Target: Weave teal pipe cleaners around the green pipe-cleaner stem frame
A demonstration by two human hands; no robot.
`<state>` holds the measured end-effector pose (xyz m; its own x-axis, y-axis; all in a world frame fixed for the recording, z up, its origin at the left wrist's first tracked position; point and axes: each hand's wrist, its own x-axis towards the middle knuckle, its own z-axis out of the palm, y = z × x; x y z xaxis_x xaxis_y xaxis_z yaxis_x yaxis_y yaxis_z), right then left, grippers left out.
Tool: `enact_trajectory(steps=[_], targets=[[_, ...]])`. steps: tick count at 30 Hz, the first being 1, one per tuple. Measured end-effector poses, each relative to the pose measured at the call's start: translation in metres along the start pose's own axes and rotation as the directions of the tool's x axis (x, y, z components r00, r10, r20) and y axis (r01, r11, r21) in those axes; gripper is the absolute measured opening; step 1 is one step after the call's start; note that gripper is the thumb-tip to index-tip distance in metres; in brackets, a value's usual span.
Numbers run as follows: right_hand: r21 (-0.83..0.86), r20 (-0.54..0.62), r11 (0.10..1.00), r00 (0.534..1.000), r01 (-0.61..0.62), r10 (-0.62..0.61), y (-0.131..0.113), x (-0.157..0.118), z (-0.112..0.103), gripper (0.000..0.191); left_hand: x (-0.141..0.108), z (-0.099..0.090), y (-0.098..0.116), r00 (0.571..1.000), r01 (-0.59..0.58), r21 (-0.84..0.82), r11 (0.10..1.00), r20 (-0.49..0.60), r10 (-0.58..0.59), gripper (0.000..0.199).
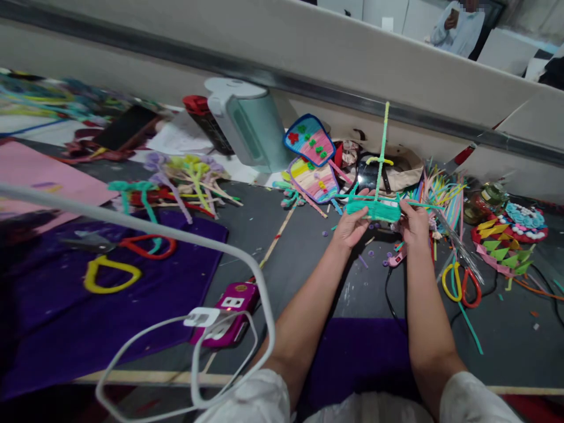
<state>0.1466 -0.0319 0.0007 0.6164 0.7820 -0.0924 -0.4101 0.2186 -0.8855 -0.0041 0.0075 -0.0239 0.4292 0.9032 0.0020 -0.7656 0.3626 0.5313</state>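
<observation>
A small teal craft piece [373, 210], wrapped in fuzzy strands, is held up above the dark table between both hands. My left hand [351, 228] pinches its left end, and my right hand [414, 222] grips the right end. Loose teal stems stick out sideways at both ends. From its middle rises an upright pale green and yellow stem [383, 138] with a short yellow crosspiece. Behind the piece lie two striped fan-shaped crafts, one blue and pink [312, 140], the other yellow and pink [315, 181].
Scissors [462, 285] lie at right near a bundle of colored stems [443, 191]. A kettle [253, 123] stands at back. A magenta power bank [235, 311], white cable [211, 242], more scissors [112, 273] and purple cloth [176, 294] are at left. A person [458, 29] is beyond the partition.
</observation>
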Motion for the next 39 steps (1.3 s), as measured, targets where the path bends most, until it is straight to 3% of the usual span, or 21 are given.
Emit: enact_trajectory(steps=[4, 9, 23, 30, 34, 39], targets=[[-0.058, 0.053, 0.996, 0.996, 0.074, -0.071, 0.007, -0.005, 0.007, 0.032, 0.000, 0.000, -0.002, 0.999, 0.023, 0.002, 1.000, 0.023, -0.023, 0.083], [-0.113, 0.068, 0.992, 0.996, 0.062, -0.054, 0.011, -0.008, 0.011, 0.030, 0.001, -0.002, -0.003, 1.000, 0.013, 0.001, 1.000, 0.023, -0.013, 0.086], [-0.197, 0.090, 0.958, 0.977, 0.208, -0.194, 0.012, -0.015, 0.018, 0.021, 0.011, -0.010, -0.009, 0.990, -0.059, -0.027, 0.998, -0.129, 0.055, 0.070], [-0.242, 0.127, 0.945, 0.972, 0.222, -0.196, 0.019, -0.008, 0.013, 0.026, 0.011, -0.009, -0.010, 0.987, 0.027, 0.014, 1.000, -0.156, -0.024, 0.066], [-0.261, 0.171, 0.938, 0.967, 0.229, -0.189, 0.020, -0.006, 0.010, 0.028, 0.013, -0.010, -0.011, 0.973, 0.014, 0.016, 1.000, -0.229, -0.010, 0.059], [-0.221, 0.088, 0.928, 0.954, 0.300, -0.287, 0.019, -0.004, 0.011, 0.030, 0.018, -0.019, -0.011, 0.954, 0.001, 0.052, 0.999, -0.299, 0.014, 0.054]])
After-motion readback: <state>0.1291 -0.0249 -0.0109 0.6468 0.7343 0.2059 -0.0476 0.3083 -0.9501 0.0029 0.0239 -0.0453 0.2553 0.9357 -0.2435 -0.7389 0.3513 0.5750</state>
